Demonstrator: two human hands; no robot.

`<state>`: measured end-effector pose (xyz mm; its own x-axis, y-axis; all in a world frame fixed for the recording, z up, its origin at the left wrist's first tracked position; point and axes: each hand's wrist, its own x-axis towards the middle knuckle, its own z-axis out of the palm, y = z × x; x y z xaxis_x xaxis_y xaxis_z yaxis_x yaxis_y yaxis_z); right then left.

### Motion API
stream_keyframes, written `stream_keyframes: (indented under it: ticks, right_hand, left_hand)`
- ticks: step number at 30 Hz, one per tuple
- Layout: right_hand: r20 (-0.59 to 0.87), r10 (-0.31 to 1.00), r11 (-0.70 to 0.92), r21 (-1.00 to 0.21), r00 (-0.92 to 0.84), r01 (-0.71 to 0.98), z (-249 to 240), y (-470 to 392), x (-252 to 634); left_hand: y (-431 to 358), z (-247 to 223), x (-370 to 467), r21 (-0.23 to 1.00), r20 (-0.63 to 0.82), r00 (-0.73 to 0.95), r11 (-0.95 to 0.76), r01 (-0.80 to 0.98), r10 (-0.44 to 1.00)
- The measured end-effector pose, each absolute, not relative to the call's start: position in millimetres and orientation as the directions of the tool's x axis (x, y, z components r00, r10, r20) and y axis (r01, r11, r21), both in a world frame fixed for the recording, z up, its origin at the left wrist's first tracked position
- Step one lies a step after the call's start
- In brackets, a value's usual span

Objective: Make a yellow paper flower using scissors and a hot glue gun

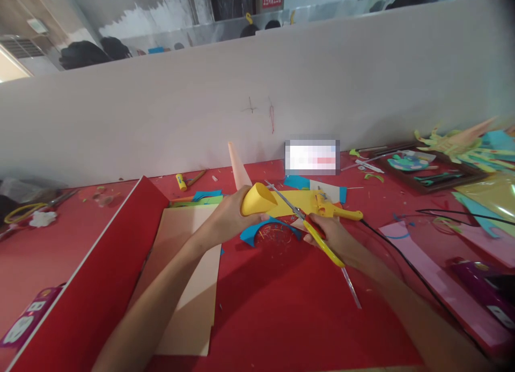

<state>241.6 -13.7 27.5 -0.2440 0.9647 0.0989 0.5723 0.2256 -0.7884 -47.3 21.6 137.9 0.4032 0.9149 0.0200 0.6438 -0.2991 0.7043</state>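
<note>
Nearest, pale card (197, 291) lies flat on the red surface (277, 318), to the near left of the yellow roll (254, 201), with a red panel (108, 265) standing on edge farther left. Well to the right of the roll are a purple case (480, 286) and a long pink sheet (434, 286). A clear stick (351, 289) slants to the near right of the roll.

The right hand (332, 235), right of the roll, has its grip closed around the red and yellow handles of the scissors (325, 247); their blades point up and left, the tips close to the roll's far right side. The left hand (229, 214) has its grip curled around the left of the roll, whose open end faces up. Just nearer than the roll, a curved blue strip (250, 234) lies beside small scraps (277, 236).

Right of the roll, the glue gun (349, 215) rests by flat yellow paper (300, 199), its black cable (402, 251) running right. Behind the roll stands a peach cone (239, 169); a blurred bright screen (311, 157) is farther off to its right, before the pale wall (169, 109).
</note>
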Motion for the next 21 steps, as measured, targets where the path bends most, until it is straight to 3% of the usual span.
stream_keyframes:
  ticks: [21]
  right_hand:
    - [0.116, 0.967, 0.246, -0.647, -0.226, 0.721, 24.3, -9.1, 242.5]
  left_hand:
    - [20.1, 138.8, -44.9, 0.727, 0.019, 0.402, -0.288, 0.623, 0.916]
